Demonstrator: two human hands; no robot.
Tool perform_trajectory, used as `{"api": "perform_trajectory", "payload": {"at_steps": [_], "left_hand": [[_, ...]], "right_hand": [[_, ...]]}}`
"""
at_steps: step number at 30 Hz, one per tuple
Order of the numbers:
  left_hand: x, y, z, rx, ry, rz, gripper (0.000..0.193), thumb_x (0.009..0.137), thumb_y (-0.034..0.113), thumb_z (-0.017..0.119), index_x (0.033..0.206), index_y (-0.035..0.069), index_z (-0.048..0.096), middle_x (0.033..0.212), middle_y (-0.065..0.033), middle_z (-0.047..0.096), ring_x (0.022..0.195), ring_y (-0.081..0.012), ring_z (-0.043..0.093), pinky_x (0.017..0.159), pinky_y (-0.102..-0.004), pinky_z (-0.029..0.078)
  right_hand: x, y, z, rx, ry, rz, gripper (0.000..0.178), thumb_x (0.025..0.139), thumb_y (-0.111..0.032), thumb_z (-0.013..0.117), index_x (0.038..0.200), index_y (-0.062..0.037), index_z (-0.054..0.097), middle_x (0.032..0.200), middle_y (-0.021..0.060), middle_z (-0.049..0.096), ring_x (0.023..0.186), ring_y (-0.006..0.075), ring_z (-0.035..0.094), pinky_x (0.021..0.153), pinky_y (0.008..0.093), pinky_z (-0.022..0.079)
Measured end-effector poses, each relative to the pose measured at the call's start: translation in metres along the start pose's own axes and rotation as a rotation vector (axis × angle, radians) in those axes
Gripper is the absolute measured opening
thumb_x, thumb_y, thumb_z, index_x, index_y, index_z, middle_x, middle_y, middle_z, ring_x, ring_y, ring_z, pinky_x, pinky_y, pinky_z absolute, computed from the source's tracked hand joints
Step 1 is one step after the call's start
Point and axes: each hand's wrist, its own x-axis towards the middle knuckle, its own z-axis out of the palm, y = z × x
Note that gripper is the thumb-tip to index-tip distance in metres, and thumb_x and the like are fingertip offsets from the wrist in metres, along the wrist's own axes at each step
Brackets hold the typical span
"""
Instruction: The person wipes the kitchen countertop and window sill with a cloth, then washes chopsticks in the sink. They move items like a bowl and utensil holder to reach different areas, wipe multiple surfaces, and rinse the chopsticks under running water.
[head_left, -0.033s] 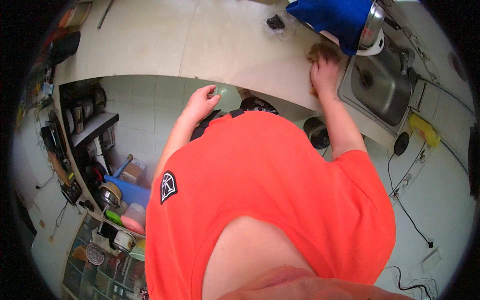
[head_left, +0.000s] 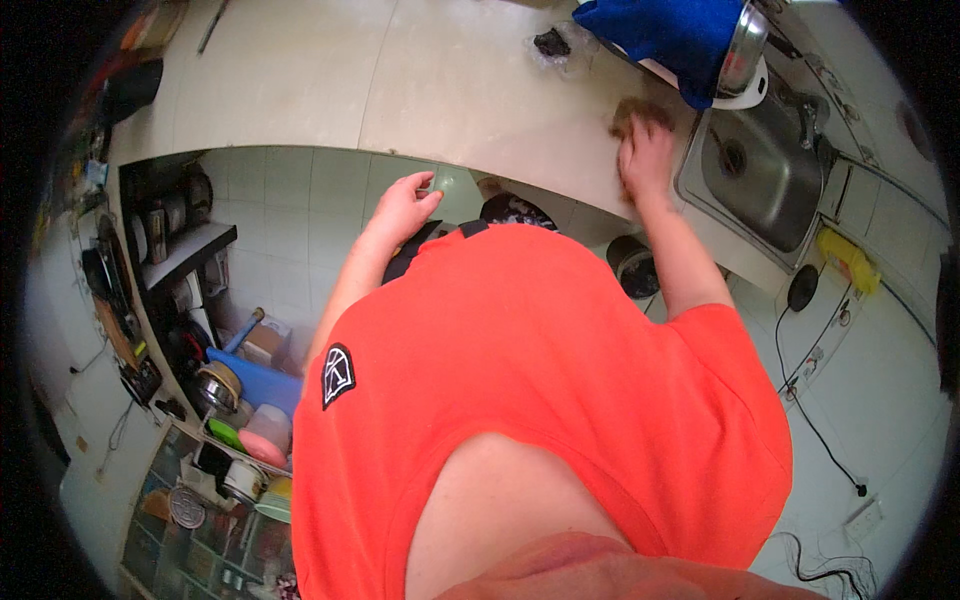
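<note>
My right hand (head_left: 647, 157) presses a brown cloth (head_left: 633, 110) on the pale countertop (head_left: 480, 100), just left of the metal sink (head_left: 775, 170). The fingers lie over the cloth, which bunches out beyond the fingertips and along the hand's left side. My left hand (head_left: 405, 205) hangs in the air by the counter's near edge, with loosely bent, slightly parted fingers and nothing in it. Up and to the left of the cloth lies a small black lump (head_left: 551, 42) on crumpled clear plastic.
Behind the cloth, a blue cloth (head_left: 665, 40) drapes over something beside a metal pot (head_left: 745, 50). Beneath the counter are a dark round pan (head_left: 518, 211) and a dark bucket (head_left: 632, 265). Shelves with pots, a blue bin (head_left: 255, 378) and bowls fill the left side.
My right hand has slid slightly to the left along the countertop with the brown cloth. My left hand stays where it was.
</note>
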Motion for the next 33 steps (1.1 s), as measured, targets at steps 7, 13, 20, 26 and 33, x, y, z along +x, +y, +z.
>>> {"api": "perform_trajectory", "payload": {"at_steps": [7,13,20,26,33], "left_hand": [[-0.069,-0.054,0.065,-0.095,0.069,-0.062,0.048,0.088,0.022,0.069,0.130,0.001,0.056,0.121,-0.0181,0.064,0.109,-0.0252,0.063,0.093,-0.0349,0.051],[-0.115,-0.092,0.129,-0.238,0.109,-0.096,0.052,0.087,0.023,0.070,0.130,-0.001,0.055,0.120,-0.0168,0.064,0.104,-0.0237,0.064,0.089,-0.0349,0.052],[-0.163,-0.110,0.192,-0.334,0.242,-0.309,0.050,0.088,0.027,0.069,0.129,0.001,0.056,0.121,-0.0179,0.064,0.106,-0.0254,0.064,0.091,-0.0361,0.051],[-0.153,-0.100,0.233,-0.383,0.226,-0.366,0.055,0.086,0.034,0.068,0.129,0.002,0.057,0.120,-0.0203,0.064,0.106,-0.0310,0.065,0.091,-0.0389,0.052],[-0.111,-0.051,0.220,-0.372,0.213,-0.266,0.055,0.086,0.030,0.069,0.131,0.001,0.055,0.122,-0.0199,0.064,0.106,-0.0272,0.065,0.093,-0.0373,0.051]], "right_hand": [[-0.020,-0.074,0.002,0.210,0.024,-0.305,0.046,0.077,-0.007,0.062,0.123,-0.0041,0.060,0.127,0.0206,0.056,0.121,0.0394,0.051,0.105,0.0485,0.040],[0.091,-0.174,0.096,0.334,0.153,-0.326,0.039,0.082,-0.015,0.063,0.120,-0.0091,0.064,0.128,0.0174,0.059,0.123,0.0360,0.051,0.105,0.0458,0.040],[0.136,-0.321,0.042,0.682,0.346,-0.953,0.015,0.083,-0.022,0.065,0.086,-0.0074,0.059,0.083,0.0106,0.058,0.080,0.0288,0.059,0.072,0.0404,0.050],[0.082,-0.230,0.102,0.472,-0.139,-1.025,0.031,0.075,-0.014,0.072,0.106,-0.0156,0.068,0.116,0.0041,0.064,0.115,0.0275,0.057,0.096,0.0418,0.047],[-0.018,-0.016,-0.029,0.348,-0.207,-0.759,0.032,0.078,-0.012,0.067,0.110,-0.0159,0.067,0.122,0.0078,0.062,0.116,0.0285,0.056,0.095,0.0431,0.047]]}}
